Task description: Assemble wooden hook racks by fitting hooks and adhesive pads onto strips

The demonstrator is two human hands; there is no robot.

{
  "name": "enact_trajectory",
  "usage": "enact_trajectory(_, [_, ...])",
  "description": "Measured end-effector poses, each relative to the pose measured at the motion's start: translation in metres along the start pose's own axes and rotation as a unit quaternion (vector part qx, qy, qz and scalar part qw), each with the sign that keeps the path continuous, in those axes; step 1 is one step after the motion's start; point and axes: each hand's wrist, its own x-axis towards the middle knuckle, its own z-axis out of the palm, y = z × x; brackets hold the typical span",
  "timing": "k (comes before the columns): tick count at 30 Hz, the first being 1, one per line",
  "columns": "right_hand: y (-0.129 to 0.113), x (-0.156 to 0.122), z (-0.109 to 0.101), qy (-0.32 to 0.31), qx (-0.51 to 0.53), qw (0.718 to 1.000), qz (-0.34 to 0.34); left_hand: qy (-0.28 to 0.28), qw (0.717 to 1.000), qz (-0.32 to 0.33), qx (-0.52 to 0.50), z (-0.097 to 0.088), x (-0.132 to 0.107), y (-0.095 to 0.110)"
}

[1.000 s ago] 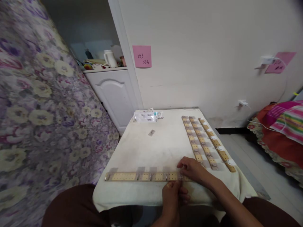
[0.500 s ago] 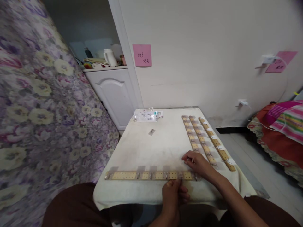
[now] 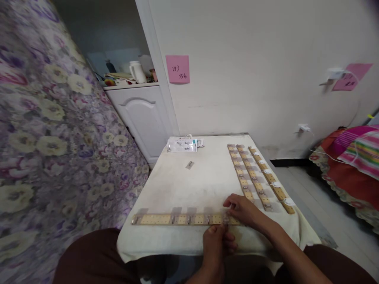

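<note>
A long pale wooden strip (image 3: pixel 156 219) with small holes lies across the front of the table. Several clear square tabs with small metal clips (image 3: pixel 189 217) sit along it. My left hand (image 3: pixel 215 238) is closed at the strip's near edge, thumb and finger pinched at one clear tab with a metal clip (image 3: pixel 225 219). Just above that same tab, my right hand (image 3: pixel 241 209) is closed, with fingertips pinched together. What the right fingertips hold is too small to make out. The right hand covers the strip's right end.
Three similar strips (image 3: pixel 268 173) with tabs or white discs stretch along the table's right side. A loose clear tab (image 3: pixel 190 165) lies mid-table. Flat packages (image 3: pixel 182 145) sit at the back left of the cloth-covered table (image 3: pixel 171 181). Floral curtain (image 3: pixel 74 157) hangs at left.
My right hand has moved left and slightly down, to the tab at the left fingertips, and now covers the strip's right end. My left hand has stayed put.
</note>
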Motion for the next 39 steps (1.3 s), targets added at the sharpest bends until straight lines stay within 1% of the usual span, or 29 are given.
enact_trajectory(6, [0.0002,0.0011,0.0048,-0.006,-0.005,1.0,-0.008,-0.005,1.0,0.001,-0.001,-0.0007,-0.0003,-0.0002])
enact_trajectory(12, [-0.002,0.0004,0.0045,-0.004,-0.014,1.0,-0.008,0.001,1.0,0.0,0.003,-0.0019,0.0014,-0.0023])
enact_trajectory(18, [-0.0034,0.0018,0.0066,-0.011,0.004,1.0,0.003,-0.003,1.0,0.005,0.01,-0.0031,0.0027,-0.0038])
enact_trajectory(29, [-0.0062,0.0039,0.0065,-0.007,-0.007,1.0,0.0,-0.001,1.0,0.015,0.018,-0.004,0.005,-0.0071])
enact_trajectory(35, [-0.0055,0.0033,0.0068,-0.006,0.004,1.0,-0.004,-0.003,1.0,0.016,0.02,-0.0047,0.0057,-0.008])
enact_trajectory(39, [-0.0028,0.006,0.0079,-0.011,0.002,1.0,0.012,-0.004,1.0,0.015,0.026,-0.0053,0.0078,-0.0091])
